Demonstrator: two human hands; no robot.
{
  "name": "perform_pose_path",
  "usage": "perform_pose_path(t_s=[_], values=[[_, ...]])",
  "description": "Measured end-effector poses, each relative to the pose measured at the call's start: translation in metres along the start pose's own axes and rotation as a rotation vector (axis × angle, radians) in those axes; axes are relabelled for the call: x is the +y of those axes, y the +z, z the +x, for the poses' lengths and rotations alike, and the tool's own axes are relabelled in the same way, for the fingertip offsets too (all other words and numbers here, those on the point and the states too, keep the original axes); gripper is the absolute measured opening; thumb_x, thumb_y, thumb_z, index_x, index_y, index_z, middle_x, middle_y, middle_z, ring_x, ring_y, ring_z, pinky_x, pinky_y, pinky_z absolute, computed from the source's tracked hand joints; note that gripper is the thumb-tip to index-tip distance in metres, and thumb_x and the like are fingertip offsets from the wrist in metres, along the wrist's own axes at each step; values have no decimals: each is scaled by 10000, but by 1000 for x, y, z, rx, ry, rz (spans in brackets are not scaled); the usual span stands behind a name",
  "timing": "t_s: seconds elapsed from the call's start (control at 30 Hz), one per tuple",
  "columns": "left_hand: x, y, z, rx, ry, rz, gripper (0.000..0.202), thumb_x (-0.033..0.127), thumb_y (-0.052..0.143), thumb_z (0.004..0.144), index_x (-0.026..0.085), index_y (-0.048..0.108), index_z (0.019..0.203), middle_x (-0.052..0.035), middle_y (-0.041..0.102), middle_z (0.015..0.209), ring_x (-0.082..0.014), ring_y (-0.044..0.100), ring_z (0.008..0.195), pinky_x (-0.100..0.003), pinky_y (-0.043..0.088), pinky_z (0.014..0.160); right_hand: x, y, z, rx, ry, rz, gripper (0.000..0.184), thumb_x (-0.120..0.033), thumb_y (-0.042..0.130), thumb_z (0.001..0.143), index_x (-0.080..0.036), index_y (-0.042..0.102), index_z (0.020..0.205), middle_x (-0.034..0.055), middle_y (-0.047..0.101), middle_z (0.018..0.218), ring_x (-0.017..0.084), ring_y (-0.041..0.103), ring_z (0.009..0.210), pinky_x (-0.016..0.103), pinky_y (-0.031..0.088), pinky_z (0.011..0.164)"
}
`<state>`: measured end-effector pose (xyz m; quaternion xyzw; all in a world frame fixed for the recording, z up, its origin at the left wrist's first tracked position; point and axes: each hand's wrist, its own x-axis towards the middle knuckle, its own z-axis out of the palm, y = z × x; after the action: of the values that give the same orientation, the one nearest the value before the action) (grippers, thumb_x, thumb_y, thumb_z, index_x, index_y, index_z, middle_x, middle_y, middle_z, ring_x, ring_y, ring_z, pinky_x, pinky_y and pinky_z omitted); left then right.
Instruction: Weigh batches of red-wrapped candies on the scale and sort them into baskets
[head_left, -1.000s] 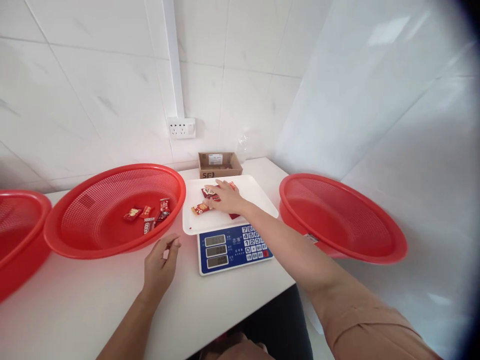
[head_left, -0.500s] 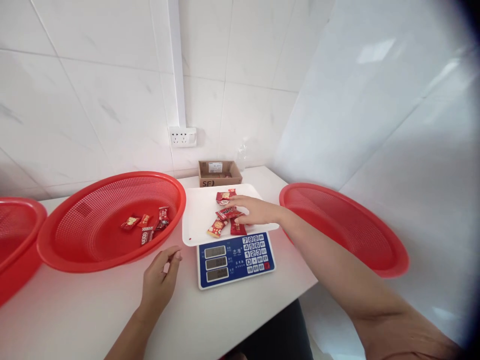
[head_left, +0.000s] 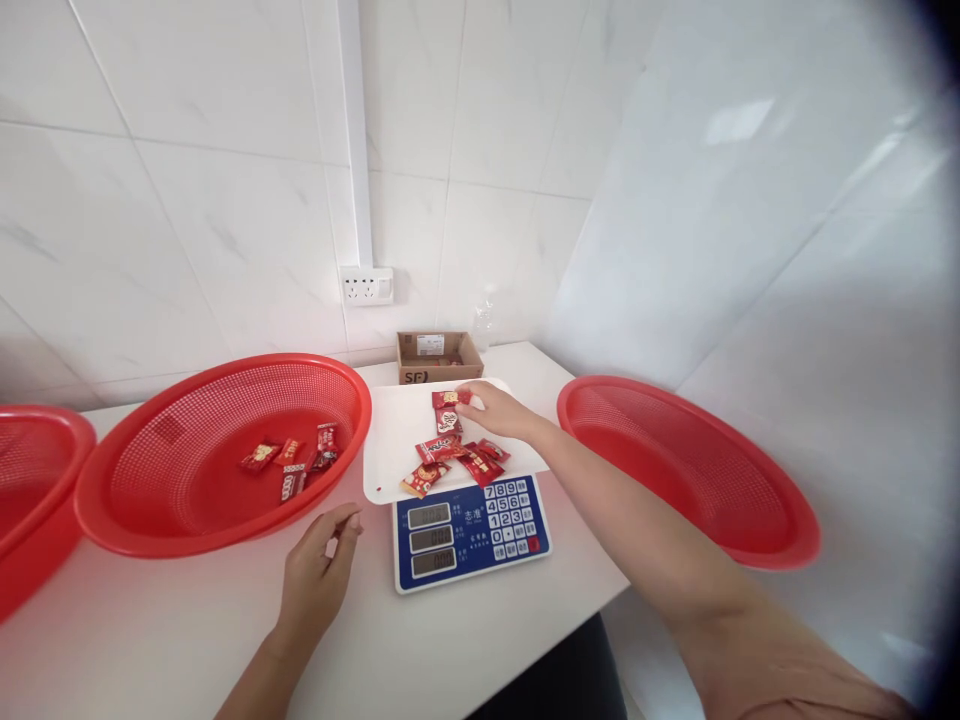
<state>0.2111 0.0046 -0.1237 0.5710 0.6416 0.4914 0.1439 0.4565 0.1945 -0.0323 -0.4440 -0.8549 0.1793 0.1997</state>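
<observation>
The right hand reaches across the far end of the white weighing tray that sits on top of the blue-faced scale. Its fingers are stretched out and its grip is open, closed on nothing, with the fingertips laid on the farthest red snack packet near the tray's back edge. Just in front of that packet, a loose cluster of red packets lies spread over the near half of the tray, some overlapping, and the one nearest the front lies close to the tray's near edge above the scale's displays. The left hand rests on the white desk just left of the scale. Its fingers are loosely curled, the thumb is close to the forefinger, and the grip is slack and holds nothing. Beyond it stands a large red mesh basket, its rim almost against the left edge of the tray, and a few more red packets lie near its middle. The edge of a second red basket shows at the far left, and a third red basket stands to the right of the scale, partly behind the right forearm. A small cardboard box stands against the tiled wall right behind the tray, with a clear plastic bottle, blurred, just beside it. A white wall socket is mounted above the box.
</observation>
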Motion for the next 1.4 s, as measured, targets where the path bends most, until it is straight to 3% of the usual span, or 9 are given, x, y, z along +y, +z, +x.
perform_pose_path(t_s=[0.1,0.23,0.33,0.47,0.6,0.87,1.07,1.23,1.4], values=[[0,0,0,2,-1,-4,311,455,489,808,202,648,894,-46,689,738,-168,656,662,-204,448,442,-1,13,19,-4,37,-45,352,-305,454,898,-139,581,1180,151,561,1263,251,481,1191,416,335,1015],[2,0,1,7,-8,-26,310,454,490,804,202,648,891,-42,687,729,-167,658,662,-200,449,434,-21,22,17,-121,-68,-26,295,-315,432,911,-168,661,1026,95,653,1100,217,566,1055,364,387,962],[3,0,1,8,0,-20,312,452,487,806,201,648,896,-41,686,728,-162,652,649,-194,431,410,-30,13,0,-170,-89,7,384,-377,419,914,-176,596,1189,103,574,1267,214,515,1167,351,369,1003],[2,-1,0,-20,12,-28,297,439,491,816,198,643,899,-46,686,748,-163,659,678,-191,439,421,-23,-11,-31,-220,21,-39,567,-464,495,859,-181,468,1348,113,431,1425,243,388,1309,393,291,1085],[3,0,-1,-27,17,-27,289,437,489,818,205,645,890,-43,687,748,-160,655,673,-196,447,427,-16,-21,-56,-343,119,-91,713,-545,581,775,-236,411,1394,107,432,1426,294,430,1272,445,359,1027],[6,0,-1,-32,29,-3,296,441,489,815,208,651,899,-38,694,745,-160,659,677,-201,463,452,-13,3,-62,-187,118,-93,448,-263,571,784,-231,562,1231,89,599,1116,232,573,1002,360,435,871],[6,-1,-1,-21,23,3,300,431,486,820,198,652,910,-44,693,751,-156,654,671,-196,443,433,-8,-5,-61,-96,140,-18,329,-121,551,751,-230,630,1052,52,595,1023,185,577,916,325,433,848],[7,-1,-1,-23,38,2,286,419,494,819,200,653,909,-41,691,739,-157,657,675,-192,440,428,-11,-12,-62,-59,175,87,303,-152,571,758,-232,630,1044,40,617,1053,179,585,920,326,441,853],[9,-2,-1,-26,37,3,285,417,489,819,197,653,897,-45,687,731,-158,657,679,-190,442,428,-15,-9,-63,1,173,75,378,-308,587,796,-240,605,1167,58,635,1005,199,592,902,365,447,857]])
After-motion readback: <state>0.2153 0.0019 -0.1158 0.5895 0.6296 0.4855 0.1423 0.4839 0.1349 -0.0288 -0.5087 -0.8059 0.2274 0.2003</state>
